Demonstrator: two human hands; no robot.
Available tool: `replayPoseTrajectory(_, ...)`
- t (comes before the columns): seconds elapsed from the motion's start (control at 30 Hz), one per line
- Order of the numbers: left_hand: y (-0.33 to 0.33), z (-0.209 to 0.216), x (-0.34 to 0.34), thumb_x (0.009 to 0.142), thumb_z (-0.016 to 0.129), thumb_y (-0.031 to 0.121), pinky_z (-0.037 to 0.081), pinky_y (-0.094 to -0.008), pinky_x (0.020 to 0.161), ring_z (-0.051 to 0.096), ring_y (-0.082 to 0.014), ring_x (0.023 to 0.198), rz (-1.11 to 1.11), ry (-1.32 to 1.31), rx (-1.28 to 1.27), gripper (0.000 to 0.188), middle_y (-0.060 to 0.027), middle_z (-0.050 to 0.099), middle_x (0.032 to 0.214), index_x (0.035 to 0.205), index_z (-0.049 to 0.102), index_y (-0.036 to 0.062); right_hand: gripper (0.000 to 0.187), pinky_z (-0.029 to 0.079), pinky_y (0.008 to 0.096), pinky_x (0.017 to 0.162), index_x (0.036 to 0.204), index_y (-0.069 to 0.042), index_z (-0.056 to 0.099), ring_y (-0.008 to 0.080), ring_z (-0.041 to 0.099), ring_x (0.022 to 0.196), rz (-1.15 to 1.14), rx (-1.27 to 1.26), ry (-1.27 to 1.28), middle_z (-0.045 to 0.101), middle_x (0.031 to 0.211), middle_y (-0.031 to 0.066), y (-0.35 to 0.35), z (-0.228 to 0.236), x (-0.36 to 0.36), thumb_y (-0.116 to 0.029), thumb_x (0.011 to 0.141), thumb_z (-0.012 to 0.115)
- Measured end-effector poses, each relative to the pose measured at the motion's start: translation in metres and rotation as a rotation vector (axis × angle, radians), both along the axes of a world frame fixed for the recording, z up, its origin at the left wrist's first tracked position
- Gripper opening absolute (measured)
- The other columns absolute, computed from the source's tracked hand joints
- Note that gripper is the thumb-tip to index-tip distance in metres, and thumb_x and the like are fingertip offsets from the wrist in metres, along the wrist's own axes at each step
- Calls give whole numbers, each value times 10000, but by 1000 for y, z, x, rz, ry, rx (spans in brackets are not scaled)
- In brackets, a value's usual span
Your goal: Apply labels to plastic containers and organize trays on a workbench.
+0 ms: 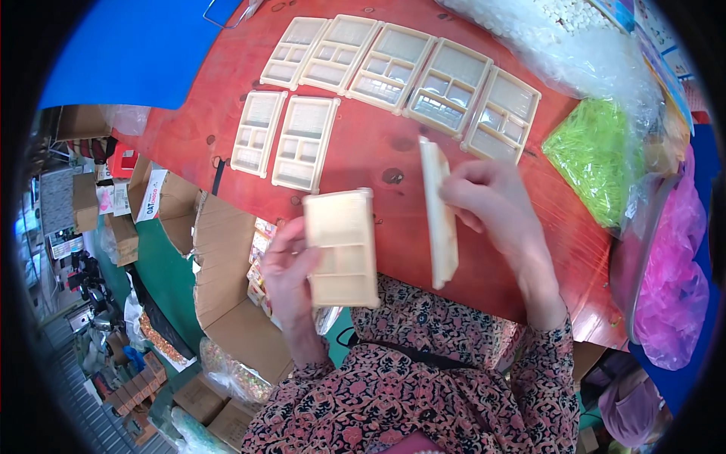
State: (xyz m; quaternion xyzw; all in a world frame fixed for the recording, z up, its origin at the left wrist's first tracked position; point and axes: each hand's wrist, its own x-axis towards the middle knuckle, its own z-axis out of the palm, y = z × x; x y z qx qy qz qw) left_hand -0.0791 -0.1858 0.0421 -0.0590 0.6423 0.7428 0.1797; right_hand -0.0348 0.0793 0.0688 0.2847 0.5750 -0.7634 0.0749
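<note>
My left hand grips a cream compartment tray by its left edge, its divided face turned up toward me. In my right hand, the thumb and fingers pinch a second cream tray, held on edge so its compartments are mostly hidden. Both are held above the near side of the red table. Beyond them, several like trays lie in a row, among them one at the right end. Two more, a narrow-looking tray and its neighbour, lie nearer on the left.
On the right lie a bag of green shredded filler and a pink plastic bag. A large clear bag of white pieces covers the far right corner. An open cardboard box stands below the table's left edge.
</note>
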Motion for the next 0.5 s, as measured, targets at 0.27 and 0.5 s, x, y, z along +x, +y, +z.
replayPoseTrajectory(0.27, -50, -3, -15, 758, 581, -55, 500, -313, 860, 605, -191, 953, 238, 124, 47, 377, -161, 614, 1068, 1130, 535, -88, 126, 461, 398, 613, 765, 22, 605, 269, 561, 629, 59, 929, 443, 516, 672, 139, -65, -48, -47, -101, 746, 591)
replayPoseTrajectory(0.5, -34, -5, -21, 773, 551, -38, 481, -333, 905, 597, -212, 997, 198, 52, 208, 376, -179, 603, 1096, 1144, 524, -88, 71, 459, 401, 736, 786, 18, 565, 329, 506, 892, 264, 1192, 562, 490, 895, 162, -75, -65, -45, -8, 721, 581)
